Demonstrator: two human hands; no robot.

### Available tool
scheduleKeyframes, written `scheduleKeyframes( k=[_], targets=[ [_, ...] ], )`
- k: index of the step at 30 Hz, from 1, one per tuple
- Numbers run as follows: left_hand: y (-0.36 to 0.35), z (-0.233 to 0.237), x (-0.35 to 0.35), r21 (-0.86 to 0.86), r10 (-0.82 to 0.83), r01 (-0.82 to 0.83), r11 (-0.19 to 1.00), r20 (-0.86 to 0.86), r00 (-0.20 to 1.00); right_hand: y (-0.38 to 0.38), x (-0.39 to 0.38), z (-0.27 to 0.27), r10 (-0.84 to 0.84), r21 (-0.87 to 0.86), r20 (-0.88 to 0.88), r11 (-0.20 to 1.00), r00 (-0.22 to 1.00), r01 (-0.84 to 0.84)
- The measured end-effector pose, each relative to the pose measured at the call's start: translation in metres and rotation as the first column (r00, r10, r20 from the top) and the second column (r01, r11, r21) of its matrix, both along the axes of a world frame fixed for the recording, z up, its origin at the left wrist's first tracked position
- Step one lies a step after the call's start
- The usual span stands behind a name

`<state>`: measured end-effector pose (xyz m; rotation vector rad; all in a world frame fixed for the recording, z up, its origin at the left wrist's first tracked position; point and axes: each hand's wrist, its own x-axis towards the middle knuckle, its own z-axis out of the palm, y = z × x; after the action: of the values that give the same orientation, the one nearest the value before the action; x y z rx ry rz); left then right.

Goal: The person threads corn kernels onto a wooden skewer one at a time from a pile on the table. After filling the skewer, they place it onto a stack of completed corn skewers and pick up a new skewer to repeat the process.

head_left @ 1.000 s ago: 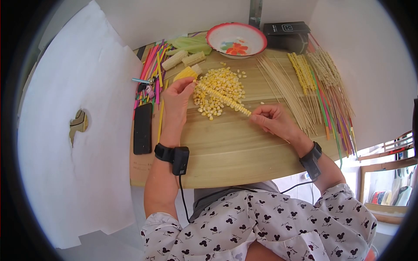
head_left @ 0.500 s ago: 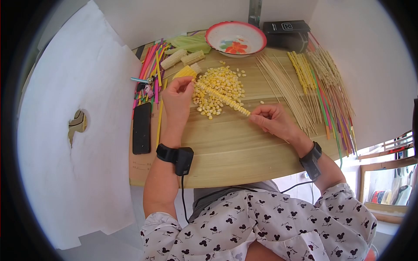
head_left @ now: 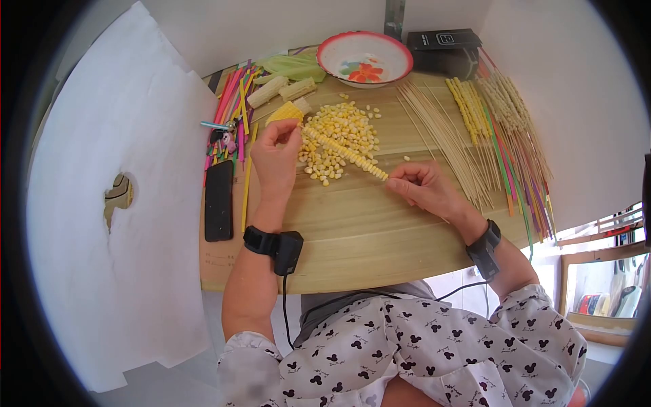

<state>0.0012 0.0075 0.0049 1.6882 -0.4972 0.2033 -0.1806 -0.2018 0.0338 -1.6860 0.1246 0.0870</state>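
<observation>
A skewer threaded with yellow corn kernels [head_left: 346,152] slants down to the right between my two hands, above a heap of loose kernels [head_left: 352,122]. My left hand [head_left: 278,150] is closed in a pinch at its upper left end; whether a loose kernel is between those fingertips is too small to tell. At the lower right end, thumb and fingers of my right hand [head_left: 424,188] are closed on the skewer. A partly stripped corn cob [head_left: 283,113] lies just beyond my left hand.
Bare cobs [head_left: 268,91] and a husk [head_left: 291,66] lie behind, beside an enamel bowl [head_left: 365,42]. Bare skewers [head_left: 447,136] and filled corn skewers [head_left: 468,112] are at right. Coloured sticks [head_left: 234,102] and a black phone [head_left: 219,201] lie left. A black box [head_left: 444,54] stands at back.
Both hands keep their grip on the corn skewer with hardly any movement. The whole view has shifted very slightly.
</observation>
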Motion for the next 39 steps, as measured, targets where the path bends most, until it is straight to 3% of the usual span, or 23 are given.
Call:
scheduleKeyframes(
  k=[20,25,27,31,34,36,38,39],
  targets=[
    [-0.006,0.0,-0.009,0.026,-0.037,0.039,0.999,-0.072,0.997,-0.002,0.0,0.002,-0.045,-0.05,-0.025,0.998,0.999,0.043],
    [-0.008,-0.002,-0.011,-0.014,-0.015,0.014,1.0,-0.072,0.997,-0.007,0.002,-0.011,-0.019,0.056,-0.013,0.998,1.0,0.02],
    [-0.008,-0.004,-0.008,0.035,0.012,-0.01,0.999,-0.063,0.998,-0.007,0.003,-0.015,-0.052,-0.034,0.043,0.998,0.998,0.053],
    [-0.006,-0.003,-0.008,0.107,0.002,0.006,0.994,-0.074,0.997,-0.01,0.004,-0.027,-0.01,-0.051,0.215,0.998,0.977,0.022],
    [-0.009,0.002,-0.015,0.047,-0.058,0.064,0.997,-0.112,0.992,-0.013,0.004,-0.028,-0.072,-0.128,0.195,0.987,0.978,0.098],
    [-0.016,0.013,-0.027,0.073,-0.047,0.049,0.996,-0.027,0.999,-0.016,0.007,-0.032,-0.014,-0.046,0.26,0.999,0.966,0.027],
    [-0.019,0.017,-0.035,0.097,-0.022,0.017,0.995,0.056,0.998,-0.018,0.005,-0.027,-0.062,-0.052,0.276,0.996,0.959,0.079],
    [-0.018,0.017,-0.035,0.241,-0.004,-0.031,0.97,0.142,0.99,-0.019,0.004,-0.024,-0.088,-0.05,0.288,0.993,0.954,0.106]
  ],
)
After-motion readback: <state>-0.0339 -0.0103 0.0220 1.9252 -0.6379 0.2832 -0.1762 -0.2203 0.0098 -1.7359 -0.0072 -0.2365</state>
